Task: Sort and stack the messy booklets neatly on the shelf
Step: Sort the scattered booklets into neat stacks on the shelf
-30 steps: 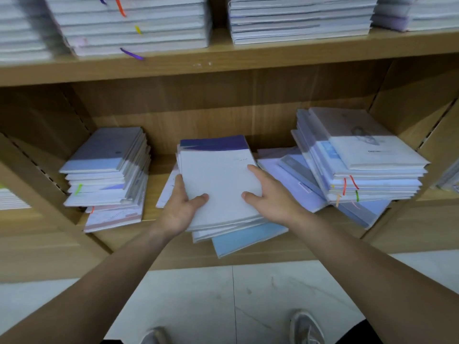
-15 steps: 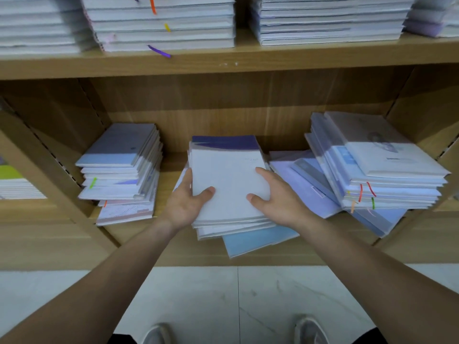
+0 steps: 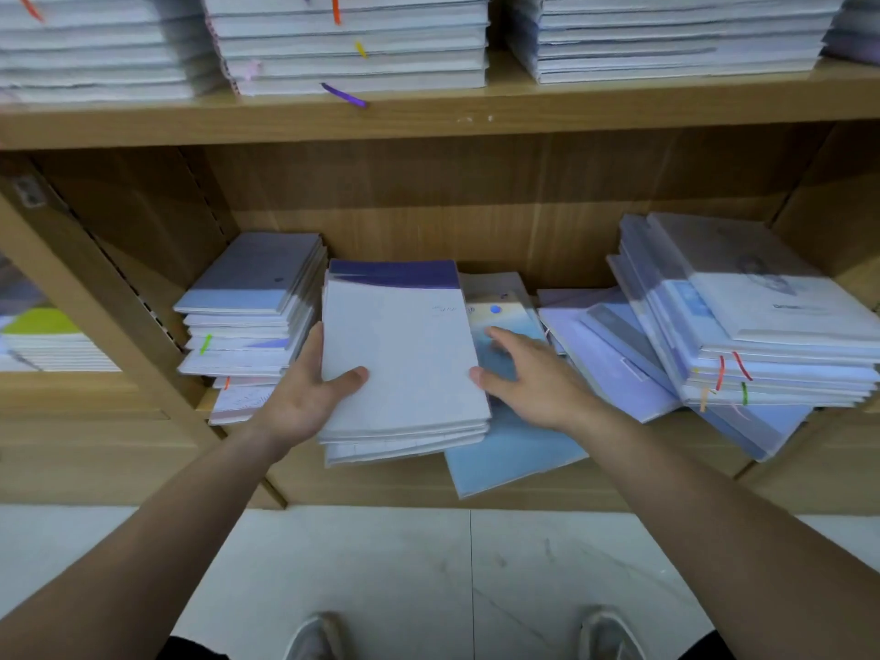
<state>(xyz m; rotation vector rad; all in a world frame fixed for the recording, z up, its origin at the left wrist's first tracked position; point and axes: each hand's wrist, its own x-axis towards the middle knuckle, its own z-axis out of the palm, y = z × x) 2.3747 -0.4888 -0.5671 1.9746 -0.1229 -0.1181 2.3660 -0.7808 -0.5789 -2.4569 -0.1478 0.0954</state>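
A small stack of white booklets (image 3: 405,354) with a purple-topped one beneath sits in the middle of the lower wooden shelf (image 3: 524,488). My left hand (image 3: 309,393) grips its left edge, thumb on the top cover. My right hand (image 3: 528,378) lies flat with fingers spread on a light blue booklet (image 3: 514,450) just right of the stack, thumb against the stack's right edge. A leaning pile of lilac and blue booklets (image 3: 614,354) rests further right.
A neat stack (image 3: 252,302) stands at the left of the compartment, a taller tilted stack (image 3: 752,321) at the right. Thick white stacks (image 3: 352,45) fill the upper shelf. Tiled floor (image 3: 428,574) and my shoes lie below.
The white stack has shifted left toward the left pile, uncovering the blue booklet. My right hand slid off the stack's top onto that blue booklet. The view moved closer.
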